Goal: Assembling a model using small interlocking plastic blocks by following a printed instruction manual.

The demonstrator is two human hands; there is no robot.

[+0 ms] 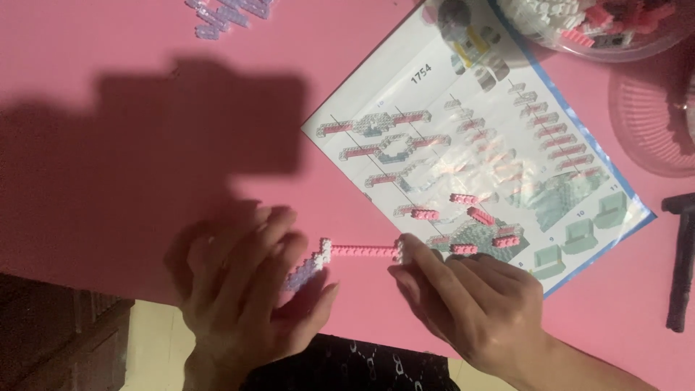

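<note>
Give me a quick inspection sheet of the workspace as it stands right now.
Surface: pink tabletop, shadowed at left.
Job's things: pink and white brick strip held at both ends; loose pink bricks lying on the instruction sheet.
Clutter: clear bowl of bricks at top right, pale brick pile at top left, dark tool at right edge.
Grippers: left hand on the strip's white end; right hand pinching the other end.
Cables: nothing seen.
Surroundings: dark patterned clothing at the near edge.
</note>
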